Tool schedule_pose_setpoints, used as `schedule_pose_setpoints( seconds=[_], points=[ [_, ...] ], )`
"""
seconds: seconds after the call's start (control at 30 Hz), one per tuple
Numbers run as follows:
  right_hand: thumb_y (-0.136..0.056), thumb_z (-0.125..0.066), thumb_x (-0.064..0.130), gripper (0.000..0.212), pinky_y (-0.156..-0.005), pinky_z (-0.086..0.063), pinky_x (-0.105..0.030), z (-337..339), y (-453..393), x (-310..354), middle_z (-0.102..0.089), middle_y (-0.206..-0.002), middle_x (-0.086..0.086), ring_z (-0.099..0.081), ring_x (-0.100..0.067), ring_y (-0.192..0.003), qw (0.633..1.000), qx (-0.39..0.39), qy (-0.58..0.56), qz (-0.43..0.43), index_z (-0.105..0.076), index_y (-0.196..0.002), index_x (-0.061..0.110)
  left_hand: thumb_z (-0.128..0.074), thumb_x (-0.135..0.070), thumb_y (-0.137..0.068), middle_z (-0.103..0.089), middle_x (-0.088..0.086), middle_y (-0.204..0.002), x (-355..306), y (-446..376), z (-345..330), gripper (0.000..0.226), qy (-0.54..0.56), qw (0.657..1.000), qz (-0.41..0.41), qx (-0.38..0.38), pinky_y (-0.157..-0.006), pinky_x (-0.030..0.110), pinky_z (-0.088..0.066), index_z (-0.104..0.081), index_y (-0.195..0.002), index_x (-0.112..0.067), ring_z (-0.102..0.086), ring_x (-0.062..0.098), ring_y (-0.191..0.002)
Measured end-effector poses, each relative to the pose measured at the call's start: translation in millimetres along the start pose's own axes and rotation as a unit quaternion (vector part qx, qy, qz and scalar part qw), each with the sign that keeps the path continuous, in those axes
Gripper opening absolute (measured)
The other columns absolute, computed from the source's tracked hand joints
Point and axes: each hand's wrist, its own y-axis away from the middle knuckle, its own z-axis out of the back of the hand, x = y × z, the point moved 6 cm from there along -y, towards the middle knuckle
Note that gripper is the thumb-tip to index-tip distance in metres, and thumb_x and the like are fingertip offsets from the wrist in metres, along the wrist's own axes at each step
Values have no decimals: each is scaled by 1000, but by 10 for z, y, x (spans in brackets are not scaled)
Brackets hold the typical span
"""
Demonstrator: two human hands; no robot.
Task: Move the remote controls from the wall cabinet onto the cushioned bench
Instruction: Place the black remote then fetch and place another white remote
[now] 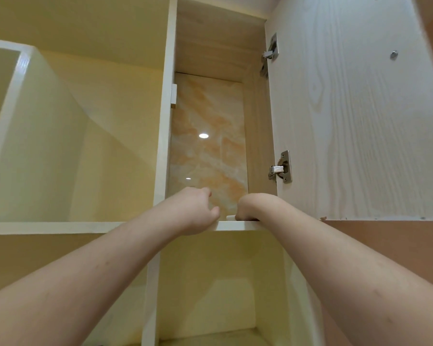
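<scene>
- Head camera tilts up into the wall cabinet (211, 136), its door (360, 121) swung wide open on the right, two metal hinges (281, 167) showing along the door's inner edge.
- Both bare arms reach up and over the white front edge of the compartment's shelf (238, 225).
- Left hand (198, 208) sits just inside the left side of the opening, fingers curled inward, thumb down at the shelf lip; whether it has hold of anything cannot be told from here.
- Right hand (250, 207) is bent at the wrist over the shelf edge, fingers folded down and hidden behind the lip; how tightly it is closed cannot be told.
- A small pale sliver (231, 217) peeks out on the shelf between the two hands, touching the right hand's fingers. It may be the end of a remote control, but too little shows to be sure.
- Back of the compartment is a glossy marbled orange panel (208, 151) with a round light reflection on it.
- To the left, an open yellow-toned cubby (98, 146); below the shelf, another open compartment (223, 283) between the forearms.
- The cushioned bench is out of sight.
</scene>
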Motion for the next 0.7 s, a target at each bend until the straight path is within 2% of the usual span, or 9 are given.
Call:
schedule_pose_setpoints(
  seconds=[0.1,0.2,0.23,0.4,0.5,0.6,0.7],
  points=[
    [-97,-41,28,31,-70,-40,-31,53,82,26,-54,-93,-8,-49,-25,-87,999,-38,-16,2,-60,-109,7,-38,-41,-96,-47,11,-141,23,53,3,56,4,1000,2,3,-96,38,-46,-32,-145,-15,-52,25,-119],
    [-94,-44,33,32,-53,-38,-28,122,131,1,-48,-76,-5,-51,-28,-79,993,-104,-55,-11,-53,-78,6,-38,-38,-96,-48,10,-139,52,89,16,52,11,1000,10,-10,-96,37,-46,-37,-142,-14,-52,25,-119],
    [-94,-45,35,35,-52,-38,-27,156,170,-10,-46,-73,-5,-52,-28,-77,989,-128,-66,-15,-49,-72,7,-38,-37,-97,-48,10,-138,62,98,21,49,11,1000,12,-14,-96,37,-45,-40,-140,-13,-51,25,-119],
    [-92,-48,39,30,-60,-40,-30,345,457,-19,-56,-87,-8,-52,-27,-77,969,-226,-96,5,-53,-97,10,-35,-38,-100,-54,12,-132,85,174,74,45,39,998,5,-38,-94,38,-45,-44,-136,-11,-53,27,-117],
    [-91,-50,35,34,-66,-38,-33,377,590,20,-58,-109,-12,-52,-30,-94,961,-258,-95,16,-49,-113,9,-37,-38,-100,-57,12,-128,110,231,118,46,68,996,8,-49,-93,38,-46,-43,-137,-10,-55,27,-114],
    [-91,-50,34,38,-71,-42,-34,354,746,47,-55,-114,-13,-51,-30,-104,954,-281,-99,35,-46,-121,11,-38,-39,-100,-59,13,-122,139,241,145,47,108,992,27,-52,-92,41,-47,-42,-135,-8,-57,28,-109],
    [-90,-52,38,47,-84,-48,-40,328,974,20,-55,-119,-11,-52,-29,-110,947,-299,-100,60,-42,-129,14,-54,-42,-94,-51,12,-136,117,246,127,63,113,993,4,-34,-97,37,-45,-31,-143,-10,-52,26,-120]
  ],
)
